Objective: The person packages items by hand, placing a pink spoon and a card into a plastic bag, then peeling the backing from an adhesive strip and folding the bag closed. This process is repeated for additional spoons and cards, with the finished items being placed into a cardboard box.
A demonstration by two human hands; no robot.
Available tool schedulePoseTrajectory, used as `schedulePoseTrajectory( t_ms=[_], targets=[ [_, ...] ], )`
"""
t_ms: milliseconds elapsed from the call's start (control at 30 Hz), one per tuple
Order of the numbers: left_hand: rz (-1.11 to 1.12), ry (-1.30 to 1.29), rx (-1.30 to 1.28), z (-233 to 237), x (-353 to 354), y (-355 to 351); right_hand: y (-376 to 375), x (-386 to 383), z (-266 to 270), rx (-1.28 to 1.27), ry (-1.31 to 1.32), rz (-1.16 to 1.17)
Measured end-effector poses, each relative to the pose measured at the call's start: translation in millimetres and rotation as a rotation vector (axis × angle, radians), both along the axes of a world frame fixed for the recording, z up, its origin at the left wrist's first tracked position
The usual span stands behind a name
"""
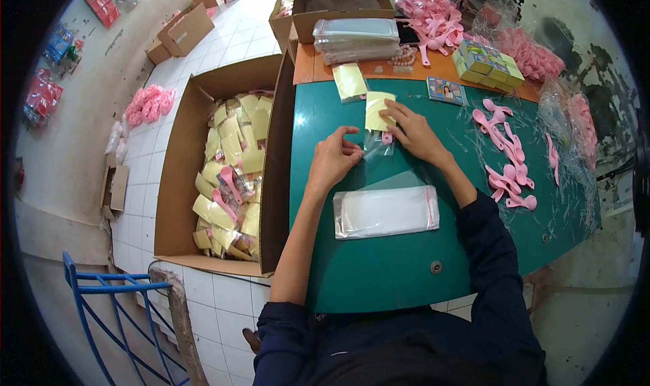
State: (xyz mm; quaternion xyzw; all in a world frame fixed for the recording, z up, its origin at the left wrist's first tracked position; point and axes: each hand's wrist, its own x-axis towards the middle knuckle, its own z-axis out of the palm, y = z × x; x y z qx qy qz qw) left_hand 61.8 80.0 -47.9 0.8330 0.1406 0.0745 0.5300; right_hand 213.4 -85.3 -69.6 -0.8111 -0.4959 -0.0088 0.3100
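A clear plastic bag [376,146] with a yellow card [378,112] and a pink spoon [387,137] lies on the green table. My left hand [334,158] is at the bag's lower left edge, its fingers curled in and closed at the plastic. From the other side, my right hand [418,137] rests on the packet. Its fingers stretch apart over the card's right edge, with the thumb lower, near the spoon handle. Just beyond lies another packet with a yellow card [349,81]. Nearer me is a stack of clear bags [386,212].
Left of the green table [379,277], a large cardboard box [177,183] holds many packets. Loose pink spoons [509,149] lie at the right. Bundled bags [357,39], a spoon pile [433,13] and stacked yellow cards [486,66] stand along the back.
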Motion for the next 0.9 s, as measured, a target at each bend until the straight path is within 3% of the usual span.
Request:
schedulePoseTrajectory(
  t_ms=[167, 267, 467, 567, 667, 767, 867, 900],
  targets=[
    [0.027, 0.013, 0.084, -10, 4, -1, 0, 1, 6, 0.123, 0.021, -0.024],
    [0.115, 0.062, -0.075, -2, 10, -15, 3, 0, 6, 0.150, 0.052, -0.040],
    [0.016, 0.040, 0.015, -1, 4, -9, 2, 0, 3, 0.165, 0.062, -0.044],
    [-0.051, 0.065, -0.049, 1, 2, -4, 1, 5, 0, 0.181, 0.053, -0.032],
    [-0.124, -0.070, -0.347, -21, 3, 6, 2, 4, -5, 0.235, -0.018, -0.073],
    [-0.120, -0.074, -0.368, -15, -1, 6, 2, -18, 24, 0.175, -0.101, -0.087],
    [-0.095, 0.051, -0.527, -6, -5, 4, 0, -48, 57, -0.191, -0.021, 0.097],
    [-0.098, 0.062, -0.572, -6, -5, 3, 1, -55, 54, -0.181, -0.058, 0.097]
  ],
)
